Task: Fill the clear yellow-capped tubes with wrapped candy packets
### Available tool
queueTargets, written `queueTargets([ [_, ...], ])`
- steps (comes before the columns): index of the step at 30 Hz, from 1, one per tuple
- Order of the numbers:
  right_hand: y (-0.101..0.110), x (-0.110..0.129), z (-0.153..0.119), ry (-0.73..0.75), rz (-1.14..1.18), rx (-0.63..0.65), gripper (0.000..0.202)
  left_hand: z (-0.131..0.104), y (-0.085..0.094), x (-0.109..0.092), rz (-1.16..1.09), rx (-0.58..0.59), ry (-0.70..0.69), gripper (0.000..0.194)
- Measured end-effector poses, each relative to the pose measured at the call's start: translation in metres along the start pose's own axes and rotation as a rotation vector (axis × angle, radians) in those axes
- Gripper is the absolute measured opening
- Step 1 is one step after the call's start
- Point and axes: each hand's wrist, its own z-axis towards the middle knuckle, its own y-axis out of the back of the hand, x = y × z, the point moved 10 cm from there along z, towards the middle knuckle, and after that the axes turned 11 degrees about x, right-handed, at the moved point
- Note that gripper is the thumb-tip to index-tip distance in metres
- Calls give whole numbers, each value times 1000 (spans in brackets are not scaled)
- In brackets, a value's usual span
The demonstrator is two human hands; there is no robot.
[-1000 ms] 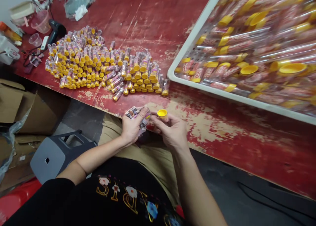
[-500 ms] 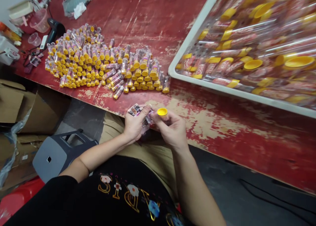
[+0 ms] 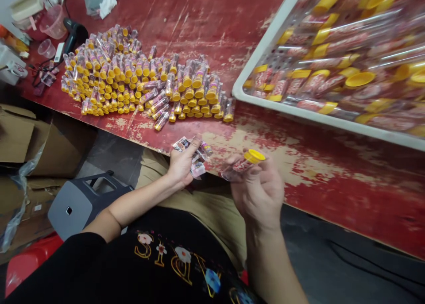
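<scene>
Your right hand [image 3: 260, 193] is closed on the yellow-capped clear tube [image 3: 239, 165], over the red table's [image 3: 332, 198] near edge; left hand [image 3: 181, 166] pinches printed labels [image 3: 198, 169]. Tube's probably light, stiff, slick (wall may dent): grip just below the cap [image 3: 254, 156].

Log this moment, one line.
left hand: holds small flat printed pieces; right hand: holds clear yellow-capped tube; worn red table: piled small yellow-capped tubes

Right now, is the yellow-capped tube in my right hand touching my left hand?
Apart. The head view shows worn tabletop in the gap between the yellow-capped tube and your left hand.
</scene>
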Motion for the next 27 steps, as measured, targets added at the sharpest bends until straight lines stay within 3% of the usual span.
queueTargets([
  [3,-4,12,-5,58,-121,-38,49,-1,0,4,5,-4,12,53],
  [7,-1,19,-11,146,-378,-108,38,-1,-1,5,-2,28,4,52],
  [12,-1,36,-26,437,-606,-187,45,-2,-1,7,43,46,67,54],
  [14,-8,44,-33,509,-728,-153,50,-4,-1,6,54,39,89,55],
  [20,-17,45,-36,403,-800,73,58,-12,-8,-3,98,100,92,47],
  [27,-22,48,-37,423,-795,108,61,-20,-14,-4,171,145,81,57],
])
